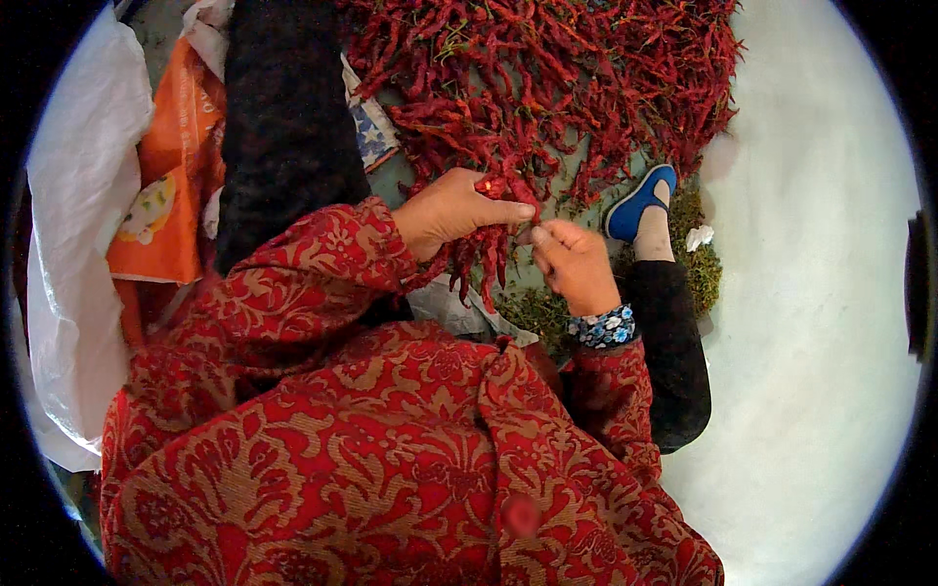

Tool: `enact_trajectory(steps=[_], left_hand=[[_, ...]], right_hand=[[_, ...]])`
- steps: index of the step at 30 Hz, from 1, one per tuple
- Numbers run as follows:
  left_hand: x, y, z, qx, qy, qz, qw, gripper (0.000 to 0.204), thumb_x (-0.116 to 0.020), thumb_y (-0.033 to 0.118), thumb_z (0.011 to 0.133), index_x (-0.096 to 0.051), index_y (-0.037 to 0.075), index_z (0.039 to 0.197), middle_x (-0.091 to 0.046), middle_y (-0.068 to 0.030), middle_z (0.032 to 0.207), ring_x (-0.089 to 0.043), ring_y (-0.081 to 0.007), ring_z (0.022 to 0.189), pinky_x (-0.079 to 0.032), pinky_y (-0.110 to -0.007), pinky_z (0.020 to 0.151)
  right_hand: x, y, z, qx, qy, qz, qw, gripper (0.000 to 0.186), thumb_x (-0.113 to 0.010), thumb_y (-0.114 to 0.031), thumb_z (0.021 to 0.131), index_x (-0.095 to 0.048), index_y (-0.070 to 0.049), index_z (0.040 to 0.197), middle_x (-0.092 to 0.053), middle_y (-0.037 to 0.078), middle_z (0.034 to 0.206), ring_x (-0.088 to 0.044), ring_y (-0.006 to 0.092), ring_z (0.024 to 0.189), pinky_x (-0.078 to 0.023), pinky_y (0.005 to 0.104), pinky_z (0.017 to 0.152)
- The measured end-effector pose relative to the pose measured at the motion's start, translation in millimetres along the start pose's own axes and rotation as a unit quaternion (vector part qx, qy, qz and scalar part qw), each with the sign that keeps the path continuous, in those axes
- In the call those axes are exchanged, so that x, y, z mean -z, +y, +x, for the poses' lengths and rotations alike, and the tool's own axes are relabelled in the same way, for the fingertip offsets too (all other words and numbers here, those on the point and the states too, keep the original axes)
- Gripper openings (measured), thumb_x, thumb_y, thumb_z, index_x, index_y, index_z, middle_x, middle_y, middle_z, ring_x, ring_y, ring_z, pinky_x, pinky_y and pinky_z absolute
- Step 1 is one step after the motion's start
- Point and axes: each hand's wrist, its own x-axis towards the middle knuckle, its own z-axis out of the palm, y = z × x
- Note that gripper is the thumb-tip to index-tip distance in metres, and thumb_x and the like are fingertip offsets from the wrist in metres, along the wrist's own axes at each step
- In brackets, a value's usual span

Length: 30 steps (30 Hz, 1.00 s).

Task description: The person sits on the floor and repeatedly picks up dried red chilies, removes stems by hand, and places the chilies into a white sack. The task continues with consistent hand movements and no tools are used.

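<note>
Pinching chillies (pixel 490 256), fingers (pixel 513 211) of two hands (pixel 445 212) (pixel 578 271), one heap (pixel 606 73), one shoe (pixel 635 208)

The supporting surface is a pale, smooth floor (pixel 801 293), its right side lit brightest. A wide, loose layer of dried red chili peppers (pixel 586 68) covers its upper middle portion, with floor showing through gaps at the near edge. Green stem debris (pixel 705 273) lies below the layer's right end. A blue shoe (pixel 625 217) rests between layer and debris, near a crumpled white scrap (pixel 699 237).
</note>
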Motion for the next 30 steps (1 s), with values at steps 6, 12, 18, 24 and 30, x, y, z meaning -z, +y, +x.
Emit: enact_trajectory(steps=[6,12,18,24,30], left_hand=[[10.3,-16.5,3.4,-0.022,-0.019,0.015,0.999,0.022,-0.067,0.018,0.076,-0.062,0.004,0.092,-0.061,-0.0019,0.085,-0.054,-0.0091,0.077,-0.043,-0.026,0.071],[16.9,2.2,15.0,-0.010,-0.006,0.008,1.000,0.023,-0.066,0.016,0.076,-0.061,0.002,0.093,-0.061,-0.0026,0.086,-0.052,-0.0101,0.080,-0.041,-0.029,0.075],[7.1,2.2,1.0,-0.046,0.005,0.251,0.967,0.044,-0.068,0.032,0.072,-0.058,-0.004,0.095,-0.063,-0.0122,0.087,-0.056,-0.0209,0.080,-0.043,-0.034,0.073],[10.4,-11.0,7.5,-0.149,-0.002,0.299,0.943,0.032,-0.065,0.029,0.066,-0.062,0.000,0.080,-0.060,-0.0169,0.070,-0.059,-0.0304,0.068,-0.046,-0.039,0.064],[5.7,-9.9,8.7,-0.164,-0.040,0.402,0.900,0.029,-0.065,0.026,0.069,-0.061,0.001,0.082,-0.060,-0.0175,0.072,-0.059,-0.0308,0.068,-0.045,-0.038,0.061]], right_hand=[[-18.8,1.0,-9.2,0.167,0.001,-0.229,0.959,0.014,-0.054,-0.016,0.082,-0.058,-0.003,0.080,-0.049,0.015,0.062,-0.047,0.0250,0.055,-0.039,0.0333,0.053],[-47.5,47.6,-36.9,0.328,-0.168,-0.183,0.912,0.016,-0.053,-0.014,0.079,-0.062,-0.004,0.088,-0.063,0.013,0.076,-0.059,0.0294,0.064,-0.048,0.0382,0.059],[9.9,63.2,-21.6,0.167,-0.090,-0.473,0.860,0.018,-0.056,-0.012,0.079,-0.062,-0.002,0.093,-0.060,0.018,0.074,-0.062,0.0286,0.069,-0.047,0.0375,0.062],[7.2,0.6,35.8,0.041,0.052,-0.127,0.990,0.030,-0.049,-0.024,0.090,-0.060,0.003,0.084,-0.062,0.008,0.068,-0.057,0.0137,0.054,-0.044,0.0265,0.049],[1.1,27.1,101.3,-0.049,-0.052,0.147,0.987,0.030,-0.058,-0.028,0.086,-0.063,0.002,0.088,-0.062,0.005,0.079,-0.058,0.0123,0.071,-0.045,0.0277,0.061]])
